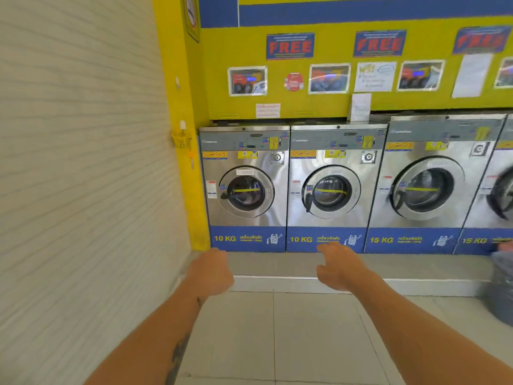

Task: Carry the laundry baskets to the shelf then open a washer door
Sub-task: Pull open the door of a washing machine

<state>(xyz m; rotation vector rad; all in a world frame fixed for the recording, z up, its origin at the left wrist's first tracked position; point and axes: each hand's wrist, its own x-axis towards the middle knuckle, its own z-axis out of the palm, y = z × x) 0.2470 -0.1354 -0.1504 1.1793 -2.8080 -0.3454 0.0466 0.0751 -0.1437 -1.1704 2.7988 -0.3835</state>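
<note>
Fingers (219, 255) of the left hand (212, 273) are curled loosely inward and hold nothing; those of the right hand (342, 269) are partly spread, the forefinger pointing forward, also holding nothing. Both forearms reach out over a pale tiled floor (305, 329), which lies open between and ahead of the hands. A ribbed white wall (83, 162) bounds the left side. Beyond the hands, a low step (305, 283) runs across the floor, its edge parallel to the machines. At the right edge, a grey bag-like object (502, 287), blurred, stands on the floor near the step. Behind the step stands a row of washers against a yellow wall (305, 107). The first washer (245, 190), marked 10 KG, sits beside a yellow corner post (194, 190); its round door (246, 192) is closed. The second washer (331, 190), marked 10 KG, and the third washer (427, 187), marked 15 KG, also show closed doors. No laundry baskets are in view.
</note>
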